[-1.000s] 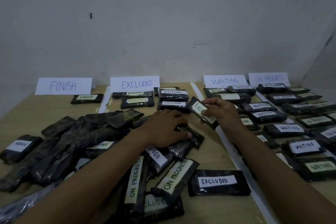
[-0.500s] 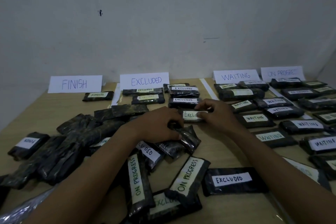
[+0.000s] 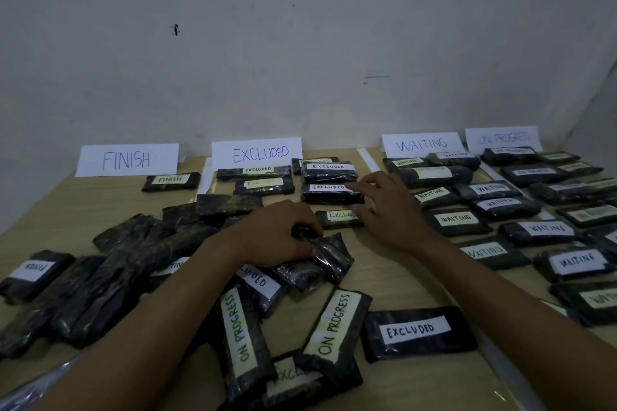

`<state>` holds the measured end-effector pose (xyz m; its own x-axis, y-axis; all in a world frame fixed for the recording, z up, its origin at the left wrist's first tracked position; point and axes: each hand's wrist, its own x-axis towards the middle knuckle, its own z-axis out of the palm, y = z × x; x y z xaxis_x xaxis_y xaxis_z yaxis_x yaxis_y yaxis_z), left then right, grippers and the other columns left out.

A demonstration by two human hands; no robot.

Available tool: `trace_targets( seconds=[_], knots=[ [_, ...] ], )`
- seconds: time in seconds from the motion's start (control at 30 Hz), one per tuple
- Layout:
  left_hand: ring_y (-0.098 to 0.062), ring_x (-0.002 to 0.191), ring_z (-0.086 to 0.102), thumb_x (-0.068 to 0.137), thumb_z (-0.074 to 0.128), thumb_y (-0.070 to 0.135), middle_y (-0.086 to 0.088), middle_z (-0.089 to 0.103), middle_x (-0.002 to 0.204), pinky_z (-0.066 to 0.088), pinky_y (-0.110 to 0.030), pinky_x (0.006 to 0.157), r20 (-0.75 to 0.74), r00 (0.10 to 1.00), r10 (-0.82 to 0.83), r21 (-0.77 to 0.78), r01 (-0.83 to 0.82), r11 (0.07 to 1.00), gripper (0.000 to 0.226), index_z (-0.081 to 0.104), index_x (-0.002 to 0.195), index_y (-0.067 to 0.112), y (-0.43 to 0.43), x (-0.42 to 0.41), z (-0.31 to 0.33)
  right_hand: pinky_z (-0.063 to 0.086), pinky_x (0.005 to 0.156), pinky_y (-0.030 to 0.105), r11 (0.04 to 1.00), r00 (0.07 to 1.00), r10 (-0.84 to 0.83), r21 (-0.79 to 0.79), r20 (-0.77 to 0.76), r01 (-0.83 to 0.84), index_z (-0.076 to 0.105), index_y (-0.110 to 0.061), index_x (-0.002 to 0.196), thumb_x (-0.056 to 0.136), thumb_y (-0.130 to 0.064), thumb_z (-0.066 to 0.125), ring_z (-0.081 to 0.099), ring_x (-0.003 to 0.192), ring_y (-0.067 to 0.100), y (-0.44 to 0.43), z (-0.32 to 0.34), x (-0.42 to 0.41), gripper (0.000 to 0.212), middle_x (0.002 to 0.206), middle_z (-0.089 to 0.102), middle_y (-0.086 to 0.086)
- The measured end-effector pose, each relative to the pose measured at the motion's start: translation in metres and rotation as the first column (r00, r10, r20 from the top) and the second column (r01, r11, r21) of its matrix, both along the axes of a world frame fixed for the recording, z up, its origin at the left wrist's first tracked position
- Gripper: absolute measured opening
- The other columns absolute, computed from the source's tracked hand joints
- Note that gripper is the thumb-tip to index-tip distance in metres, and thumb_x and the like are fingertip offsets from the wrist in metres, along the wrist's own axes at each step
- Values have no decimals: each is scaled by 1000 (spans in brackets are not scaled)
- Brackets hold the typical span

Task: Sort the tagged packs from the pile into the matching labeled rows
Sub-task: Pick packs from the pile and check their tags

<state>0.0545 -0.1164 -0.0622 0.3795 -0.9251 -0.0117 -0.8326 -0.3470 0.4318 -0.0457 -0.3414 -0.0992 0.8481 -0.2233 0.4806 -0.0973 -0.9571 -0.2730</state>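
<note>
Black wrapped packs with paper tags lie on a wooden table [image 3: 394,280]. My left hand [image 3: 277,235] is closed on a black pack [image 3: 334,255] at the pile's right edge; its tag is hidden. My right hand [image 3: 389,210] hovers with fingers apart, its thumb at the right end of a pack tagged EXCLUDED [image 3: 335,218], which lies flat in the row below the EXCLUDED sign [image 3: 257,153]. Signs FINISH [image 3: 127,159], WAITING [image 3: 421,144] and ON PROGRESS [image 3: 503,138] stand along the wall.
The unsorted pile [image 3: 100,277] fills the left. Two ON PROGRESS packs [image 3: 334,327] and an EXCLUDED pack [image 3: 417,332] lie near the front. Several sorted packs [image 3: 547,228] fill the WAITING and ON PROGRESS rows at right. One pack [image 3: 171,181] sits under FINISH.
My right hand carried the EXCLUDED pack from mid-air down into the EXCLUDED row and spread its fingers off it. My left hand stayed gripping its pack at the pile.
</note>
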Motion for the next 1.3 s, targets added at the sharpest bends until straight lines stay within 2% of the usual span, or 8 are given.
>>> trace_targets(
  seconds=[0.13,0.27,0.47,0.67,0.77,0.97,1.17,1.3],
  knots=[
    [-3,110,47,83,67,41,18,54,118,41,-32,100,-6,1000,4,-22,-4,1000,30,63,112,36,0,-2,0,40,97,41,997,996,12,-79,-90,-19,55,-25,133,92,-24,56,41,118,25,-1,8,17,42,132,51,0],
    [-4,110,47,83,68,38,17,55,117,40,-31,99,-35,999,11,-47,-13,999,29,64,112,34,2,-2,0,44,95,40,999,957,41,46,-288,-29,54,-26,133,90,-17,56,44,119,23,-9,15,28,44,129,50,3],
    [-4,109,47,84,68,35,16,55,115,40,-30,98,-50,999,15,-71,-18,997,28,64,111,34,2,-2,-2,48,87,38,995,969,76,82,-234,-58,64,-23,118,86,-2,56,52,107,22,-22,16,26,40,118,54,6],
    [-4,109,47,84,68,35,17,55,114,40,-31,98,-44,999,14,-71,-17,997,27,64,111,35,1,-3,-4,46,84,35,998,994,41,59,-103,-35,63,-22,119,86,-11,61,49,105,19,-14,14,14,35,114,55,2],
    [-5,110,47,85,68,34,16,55,116,40,-30,98,-33,999,15,-63,-17,998,28,64,113,32,0,-5,-3,42,74,27,985,990,109,141,-85,-97,65,-22,103,83,-17,68,53,88,11,-1,27,-14,21,100,58,-5],
    [-6,108,52,83,69,38,16,58,118,44,-32,97,35,999,-3,0,3,1000,30,62,112,38,-2,-6,3,47,66,17,915,896,277,381,-347,-135,67,-27,84,74,-23,79,57,79,2,28,62,-107,16,86,65,-13],
    [-4,106,52,82,70,35,15,58,122,45,-30,95,116,993,-11,34,7,999,38,60,118,38,-5,-23,15,45,84,21,952,730,273,286,-626,-111,57,-41,103,65,-43,83,47,99,-5,47,65,-153,47,106,54,-22],
    [-7,117,51,86,65,34,15,56,131,43,-32,100,124,992,-37,26,34,999,39,57,124,39,-9,-34,15,47,86,25,965,735,230,246,-637,-89,53,-44,105,66,-38,83,48,98,-2,50,56,-152,50,106,53,-22]
  ],
)
